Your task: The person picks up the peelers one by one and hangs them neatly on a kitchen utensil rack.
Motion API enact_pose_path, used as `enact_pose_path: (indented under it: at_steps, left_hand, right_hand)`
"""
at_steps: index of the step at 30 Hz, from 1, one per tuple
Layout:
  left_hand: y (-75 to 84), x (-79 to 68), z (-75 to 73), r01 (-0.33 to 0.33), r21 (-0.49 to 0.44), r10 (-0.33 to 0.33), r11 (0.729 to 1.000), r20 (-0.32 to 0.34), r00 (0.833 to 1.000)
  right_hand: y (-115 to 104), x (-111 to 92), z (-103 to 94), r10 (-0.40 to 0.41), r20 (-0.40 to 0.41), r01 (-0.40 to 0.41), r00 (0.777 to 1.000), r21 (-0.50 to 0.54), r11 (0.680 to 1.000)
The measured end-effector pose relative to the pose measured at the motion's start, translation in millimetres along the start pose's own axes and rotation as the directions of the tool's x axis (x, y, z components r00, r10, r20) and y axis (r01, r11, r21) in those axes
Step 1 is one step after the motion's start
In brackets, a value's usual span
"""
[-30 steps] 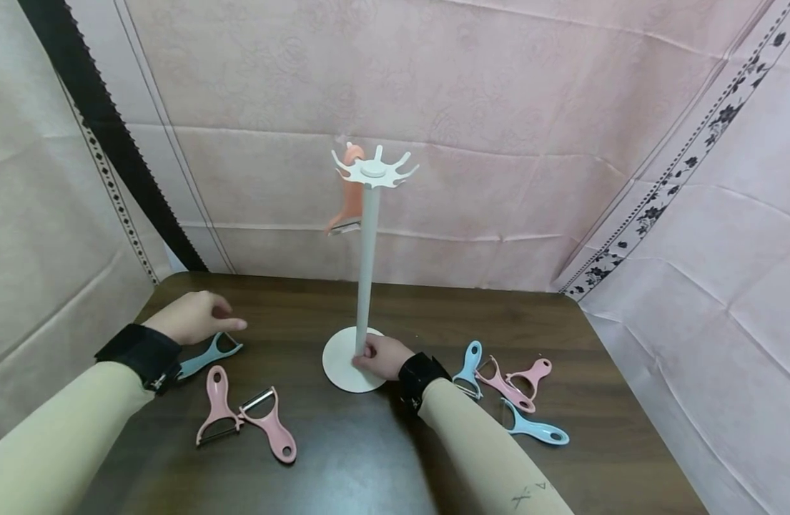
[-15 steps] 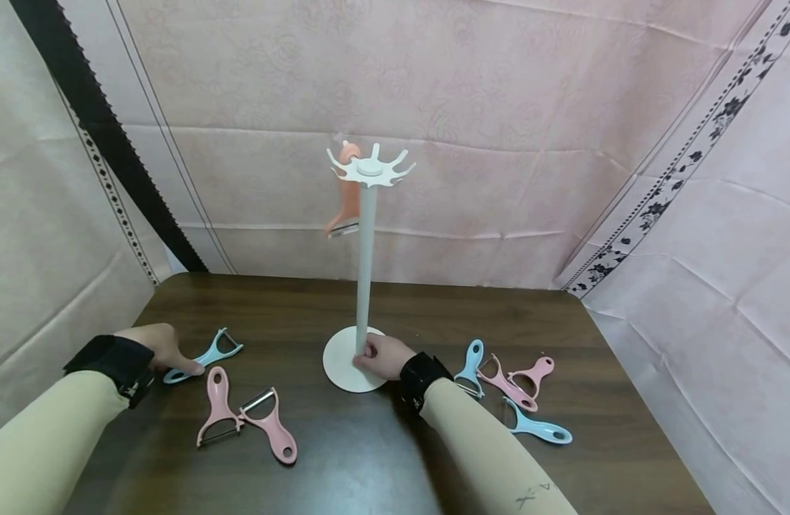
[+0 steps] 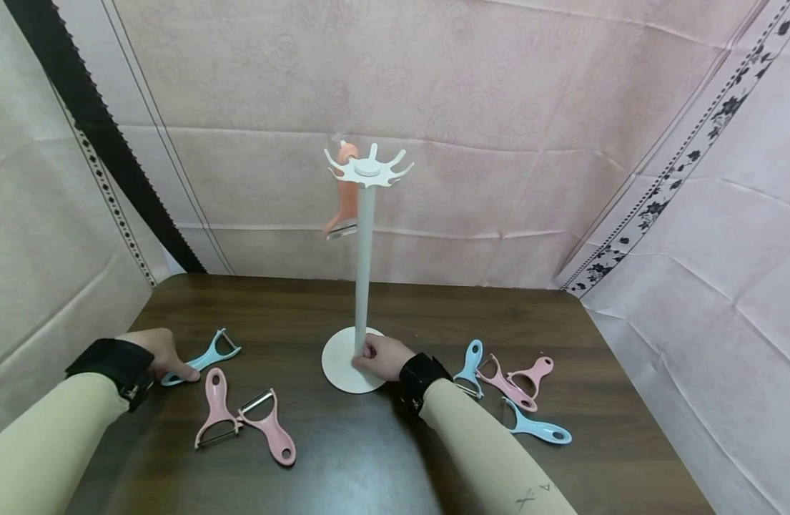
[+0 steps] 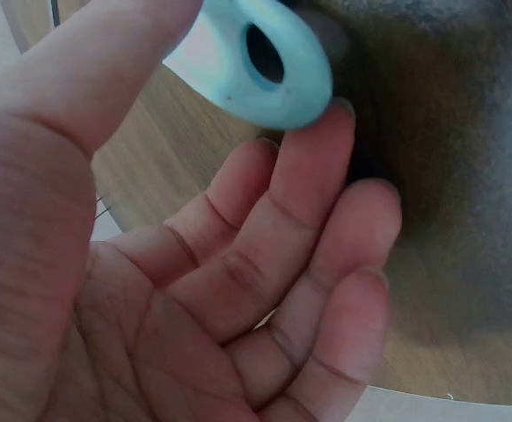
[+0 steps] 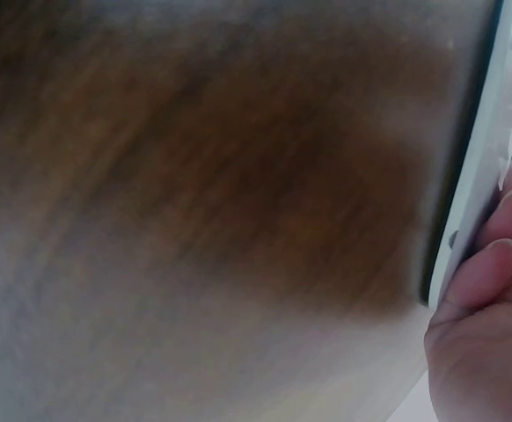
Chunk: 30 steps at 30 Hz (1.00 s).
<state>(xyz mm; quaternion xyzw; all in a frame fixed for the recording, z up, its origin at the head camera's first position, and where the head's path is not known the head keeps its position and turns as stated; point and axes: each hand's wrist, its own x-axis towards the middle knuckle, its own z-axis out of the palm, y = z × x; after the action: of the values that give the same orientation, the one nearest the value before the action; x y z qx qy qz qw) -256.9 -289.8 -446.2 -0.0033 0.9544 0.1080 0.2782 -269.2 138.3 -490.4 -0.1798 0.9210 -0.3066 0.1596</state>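
Note:
My left hand (image 3: pixel 161 352) is at the left of the table, its thumb and fingers pinching the handle end of a light blue peeler (image 3: pixel 209 355). In the left wrist view, the thumb lies over the peeler's handle (image 4: pixel 304 83), beside its hole, with fingertips on the other side. My right hand (image 3: pixel 384 357) grips the foot of the pole of a white stand (image 3: pixel 364 265), low over its round base (image 3: pixel 338 361). From one of the stand's top hooks hangs an orange peeler (image 3: pixel 347 197), blade end down.
Two pink peelers (image 3: pixel 217 400) (image 3: pixel 277 438) lie front left. Right of the stand are a blue peeler (image 3: pixel 470 361), two overlapping pink peelers (image 3: pixel 509 388) (image 3: pixel 537 372) and another blue peeler (image 3: pixel 539 429). Cloth curtains (image 3: pixel 472 200) enclose the table's back and sides.
My left hand has drawn back toward the left and down, from above the blue peeler to its handle end, and has taken hold there. The right hand has stayed on the stand.

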Motion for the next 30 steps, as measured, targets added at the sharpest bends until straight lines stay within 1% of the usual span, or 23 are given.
enact_pose_path:
  at_steps: [3,8,12,16,17,20,25,27,30]
  left_hand:
    - [0.2,1.8,-0.1,0.011,0.004,-0.011,1.0,-0.002,1.0]
    - [0.4,3.6,0.0,0.009,0.005,-0.009,1.0,0.009,1.0]
    - [-1.5,3.8,2.7,-0.043,0.029,0.043,0.999,0.005,0.999]
    - [-0.6,1.3,5.6,-0.128,0.101,0.129,0.987,-0.007,0.992]
    - [-0.2,0.7,5.8,-0.139,0.106,0.14,0.985,-0.008,0.99]
    - [1.0,-0.4,7.3,-0.162,0.087,0.165,0.983,-0.028,0.986]
    - [-1.8,0.7,8.7,-0.176,-0.008,0.175,0.984,-0.052,0.983]
    - [-3.5,1.4,6.2,-0.172,-0.045,0.169,0.984,-0.058,0.984]
    - [-4.5,1.0,-1.2,-0.168,-0.108,0.158,0.98,-0.098,0.983]
  right_hand:
    - [1,1,0.3,0.0,-0.002,0.0,1.0,0.002,1.0]
    - [3,2,0.8,0.0,0.001,0.0,1.0,0.013,1.0]
    - [2,1,0.1,-0.002,-0.005,0.002,1.0,0.014,1.0]
    - [0,-2,-0.2,-0.006,-0.015,0.006,1.0,-0.005,1.0]
    - [-1,-3,-0.1,-0.008,-0.016,0.008,1.0,-0.005,1.0]
    - [1,-4,1.0,0.001,-0.02,-0.001,1.0,-0.009,1.0]
    - [0,-5,2.2,0.002,-0.02,-0.002,1.0,-0.013,1.0]
    - [-1,-5,2.4,-0.007,-0.022,0.006,1.0,-0.017,1.0]
    - [-2,-4,2.1,-0.016,-0.031,0.016,0.999,-0.016,1.0]
